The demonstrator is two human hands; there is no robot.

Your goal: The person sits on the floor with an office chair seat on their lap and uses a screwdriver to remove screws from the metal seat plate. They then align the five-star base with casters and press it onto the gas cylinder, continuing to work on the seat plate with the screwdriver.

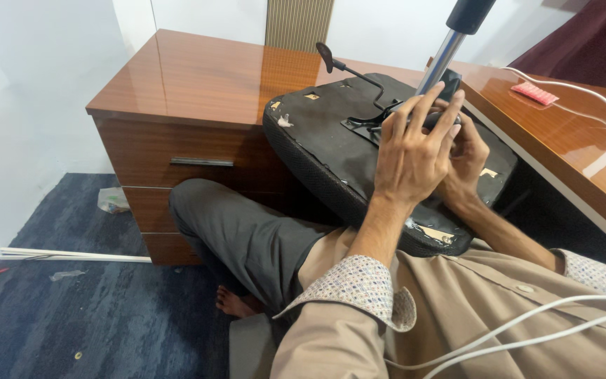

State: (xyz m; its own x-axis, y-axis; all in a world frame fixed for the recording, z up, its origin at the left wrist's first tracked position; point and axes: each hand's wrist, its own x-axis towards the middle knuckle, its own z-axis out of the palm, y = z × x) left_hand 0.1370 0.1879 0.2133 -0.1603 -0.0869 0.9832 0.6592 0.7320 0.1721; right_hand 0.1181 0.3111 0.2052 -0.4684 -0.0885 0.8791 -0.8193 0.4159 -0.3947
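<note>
An upturned black office chair seat [324, 151] rests tilted on my lap, its underside facing me. A chrome gas cylinder [440, 62] with a black top rises from the metal mechanism plate at its middle. A black lever [345, 67] sticks out to the left of the plate. My left hand [412, 151] presses on the mechanism at the base of the cylinder, fingers spread over it. My right hand [468, 158] is just behind the left, fingers curled on the same part; what it grips is hidden.
A glossy wooden drawer unit [191, 84] stands right behind the seat, and a wooden desk [569, 140] runs along the right with white cables and a small red packet. Blue carpet [99, 309] lies at the left, with a white strip and scraps. White cables cross my lap.
</note>
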